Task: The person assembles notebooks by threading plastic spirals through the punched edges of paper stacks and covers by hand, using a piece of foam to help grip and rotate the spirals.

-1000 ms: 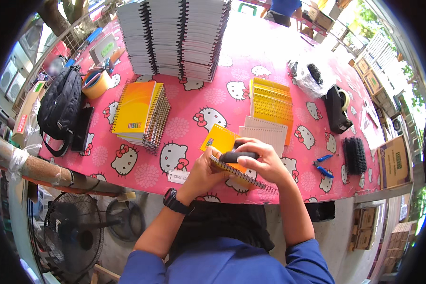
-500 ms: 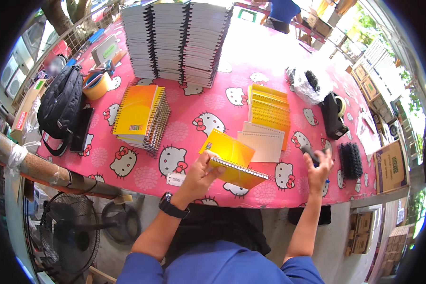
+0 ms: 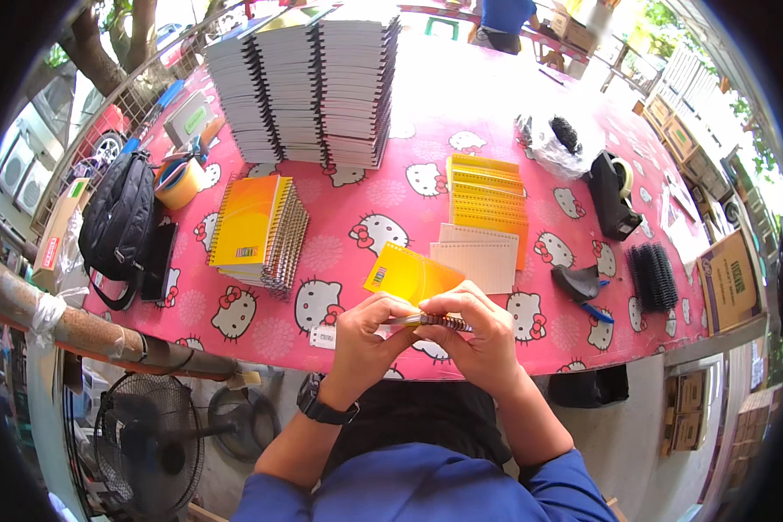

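Both hands hold a small yellow spiral notebook (image 3: 409,274) over the near edge of the pink cartoon-cat tablecloth (image 3: 383,187). My left hand (image 3: 365,335), with a black watch on the wrist, grips its left side. My right hand (image 3: 478,335) pinches the dark wire spiral (image 3: 435,321) along the notebook's near edge. Just beyond the notebook lies a stack of pale lined sheets (image 3: 478,261), with a stack of yellow covers (image 3: 487,196) behind it.
A pile of finished yellow notebooks (image 3: 257,230) lies left. Tall stacks of spiral-bound pads (image 3: 309,83) stand at the back. Black backpack (image 3: 122,222) and tape roll (image 3: 181,181) sit at left; black coil bundle (image 3: 654,274), tape dispenser (image 3: 613,191), plastic bag (image 3: 557,139) at right. A fan (image 3: 152,444) stands below.
My right hand, out at the right by the black tool half a second ago, has come back to the notebook's spiral edge. The notebook has tilted up toward me.
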Demonstrator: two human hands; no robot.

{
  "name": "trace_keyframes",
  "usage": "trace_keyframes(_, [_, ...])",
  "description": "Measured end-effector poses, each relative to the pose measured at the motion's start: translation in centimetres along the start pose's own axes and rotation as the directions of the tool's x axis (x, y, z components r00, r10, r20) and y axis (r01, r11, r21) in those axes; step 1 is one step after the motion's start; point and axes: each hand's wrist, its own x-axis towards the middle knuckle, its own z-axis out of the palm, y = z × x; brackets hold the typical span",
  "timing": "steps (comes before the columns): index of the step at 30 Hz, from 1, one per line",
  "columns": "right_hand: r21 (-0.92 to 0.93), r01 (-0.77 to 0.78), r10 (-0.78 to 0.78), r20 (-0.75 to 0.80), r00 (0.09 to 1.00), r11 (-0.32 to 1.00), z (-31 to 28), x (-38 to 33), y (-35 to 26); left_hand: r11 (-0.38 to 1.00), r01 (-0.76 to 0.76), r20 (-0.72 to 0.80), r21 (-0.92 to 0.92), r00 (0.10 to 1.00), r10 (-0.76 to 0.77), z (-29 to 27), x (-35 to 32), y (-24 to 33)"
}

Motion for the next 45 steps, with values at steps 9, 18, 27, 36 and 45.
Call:
trace_keyframes(9, [-0.035,-0.004,0.009,0.152,0.988,0.999,0.7,1.2,-0.6,0.998,-0.023,0.012,0.053,1.000,0.023,-1.4,-0.5,-0.3])
trace_keyframes(18, [-0.169,0.250,-0.200,0.268,0.942,0.953,3.0,3.0,-1.5,0.989,0.144,-0.067,-0.046,0.987,-0.147,-4.0,-1.3,0.9])
trace_keyframes(27, [0.335,-0.168,0.163,0.042,0.986,0.927,8.1,11.6,-1.6,0.968,-0.013,-0.380,-0.252,0.921,-0.087,-8.6,-0.9,0.1])
trace_keyframes(36, [-0.224,0.285,-0.329,-0.186,0.926,0.932,19.6,19.4,10.2,0.658,0.137,-0.512,0.740,0.749,0.420,-18.3,3.9,-4.7])
trace_keyframes(45, [0.525,-0.142,0.285,-0.201,0.937,0.839,22.2,17.7,8.8,0.993,0.105,-0.693,0.047,0.720,-0.043,-17.9,4.4,-7.4])
